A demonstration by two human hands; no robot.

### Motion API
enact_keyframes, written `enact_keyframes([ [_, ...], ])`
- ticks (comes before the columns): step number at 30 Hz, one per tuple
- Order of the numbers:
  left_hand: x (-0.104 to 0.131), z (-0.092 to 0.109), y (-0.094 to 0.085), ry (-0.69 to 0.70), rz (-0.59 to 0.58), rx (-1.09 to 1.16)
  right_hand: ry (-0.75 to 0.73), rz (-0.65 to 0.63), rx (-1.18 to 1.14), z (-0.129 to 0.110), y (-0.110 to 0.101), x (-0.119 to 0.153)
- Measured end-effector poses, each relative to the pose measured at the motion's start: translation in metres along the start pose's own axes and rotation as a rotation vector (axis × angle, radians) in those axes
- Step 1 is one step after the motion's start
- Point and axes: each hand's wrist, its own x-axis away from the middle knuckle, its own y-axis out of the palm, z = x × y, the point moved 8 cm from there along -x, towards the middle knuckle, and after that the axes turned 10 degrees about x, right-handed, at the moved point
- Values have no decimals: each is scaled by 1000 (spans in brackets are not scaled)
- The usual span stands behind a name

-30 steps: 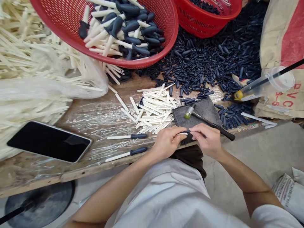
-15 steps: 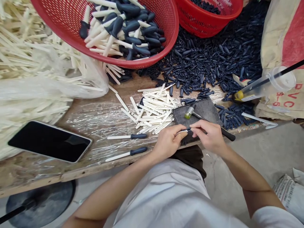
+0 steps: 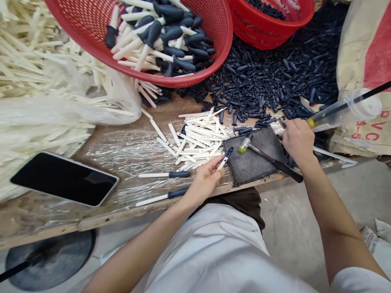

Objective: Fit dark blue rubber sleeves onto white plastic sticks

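Note:
My left hand (image 3: 208, 177) pinches a small plastic knife (image 3: 225, 158), a white blade with a dark blue handle half on its end, whose slotted inner side faces up. It is held over the left edge of a dark square pad (image 3: 259, 167). A hammer (image 3: 262, 154) with a black grip lies across that pad. At the near edge of the dark handle pieces (image 3: 256, 77), my right hand (image 3: 297, 136) is closed, fingers down beside a clear bottle (image 3: 336, 110) with a yellow end. Its fingertips are partly hidden, so what they hold cannot be made out.
White blades (image 3: 201, 136) lie in a heap left of the pad. Two joined knives (image 3: 179, 174) rest near the table edge, with a phone (image 3: 64, 178) farther left. A red basket (image 3: 224, 53) of joined knives and a second red basket (image 3: 262, 34) stand behind.
My right hand has left the knife and moved right and away to the handle pieces. My left hand still holds the knife, now tilted up, slightly left of before.

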Motion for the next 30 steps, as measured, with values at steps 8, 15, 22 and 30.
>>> enact_keyframes([
  [8,2,9,25,4,-133,-31,-190,-234,-1068,-110,-37,53],
  [15,12,29,22,424,-68,-592,-307,-30,-764,-118,-48,66],
  [22,23,27,31,610,-148,-953,-263,-106,-747,-117,-52,71],
  [30,27,19,34,659,-246,-932,-216,-206,-881,-116,-35,75],
])
